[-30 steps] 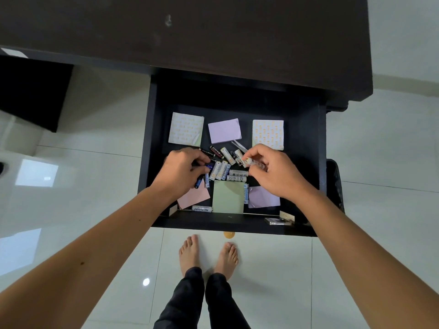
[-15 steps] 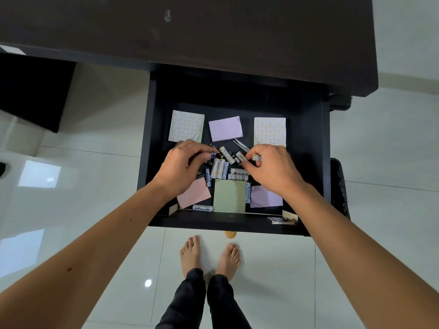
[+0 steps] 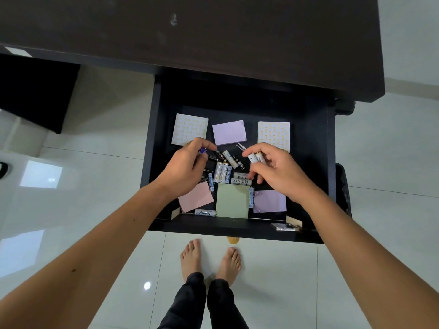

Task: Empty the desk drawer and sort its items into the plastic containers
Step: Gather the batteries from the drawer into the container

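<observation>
Batteries (image 3: 223, 172): loose cluster, mid-floor of open drawer (image 3: 308, 162), between both hands and among sticky-note pads. Upright group lies long axis near-to-far; two (image 3: 241, 178) just right of it lie crosswise. Strays: one (image 3: 205, 212) at near edge, crosswise; one (image 3: 251, 197) beside green pad (image 3: 232, 200). Left hand (image 3: 187, 172): fingers curled round a blue-tipped battery (image 3: 202, 150), touching cluster's left side. Right hand (image 3: 273, 169): thumb and forefinger pinch white batteries (image 3: 256, 158), remaining fingers loosely spread just right of crosswise pair. Judged nearer: right to crosswise pair, left to upright group. Containers not in view.
</observation>
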`<state>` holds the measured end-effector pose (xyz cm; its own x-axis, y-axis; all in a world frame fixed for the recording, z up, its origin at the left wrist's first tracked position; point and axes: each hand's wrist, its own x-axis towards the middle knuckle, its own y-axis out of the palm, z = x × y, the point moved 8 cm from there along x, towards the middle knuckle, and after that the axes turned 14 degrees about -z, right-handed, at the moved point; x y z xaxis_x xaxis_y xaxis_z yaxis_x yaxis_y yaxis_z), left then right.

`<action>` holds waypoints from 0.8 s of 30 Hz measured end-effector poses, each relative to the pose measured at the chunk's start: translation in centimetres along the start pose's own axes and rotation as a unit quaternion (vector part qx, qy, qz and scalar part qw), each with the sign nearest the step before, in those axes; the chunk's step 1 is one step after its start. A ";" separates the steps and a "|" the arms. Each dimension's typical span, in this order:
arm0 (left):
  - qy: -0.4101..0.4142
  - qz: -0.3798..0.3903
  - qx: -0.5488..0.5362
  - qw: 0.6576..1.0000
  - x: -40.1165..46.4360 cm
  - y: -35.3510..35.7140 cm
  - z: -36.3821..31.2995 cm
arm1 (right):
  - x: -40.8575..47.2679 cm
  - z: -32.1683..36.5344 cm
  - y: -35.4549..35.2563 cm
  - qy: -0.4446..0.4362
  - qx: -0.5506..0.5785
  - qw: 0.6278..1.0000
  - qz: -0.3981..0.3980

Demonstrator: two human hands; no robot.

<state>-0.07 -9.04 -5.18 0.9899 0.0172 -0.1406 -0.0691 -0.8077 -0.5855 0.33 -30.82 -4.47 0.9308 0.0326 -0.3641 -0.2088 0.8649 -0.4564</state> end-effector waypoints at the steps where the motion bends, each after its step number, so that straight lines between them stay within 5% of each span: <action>1: 0.009 0.001 0.014 1.000 0.1 0.1 -0.1 | 0.1 -0.1 0.0 0.007 -0.001 1.000 -0.008; 13: 0.010 -0.010 0.133 0.991 1.4 0.3 0.8 | 1.6 -0.6 0.8 -0.049 -0.165 0.981 -0.086; 24: -0.012 -0.038 0.035 0.999 1.2 -0.4 -0.3 | 1.4 -0.1 0.6 -0.051 -0.184 0.978 -0.084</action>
<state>1.14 -8.85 -4.83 0.9895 0.0914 -0.1122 -0.0034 -0.7602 -0.6496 1.43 -30.35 -5.31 0.9824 -0.0297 -0.1847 -0.1260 0.6244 -0.7708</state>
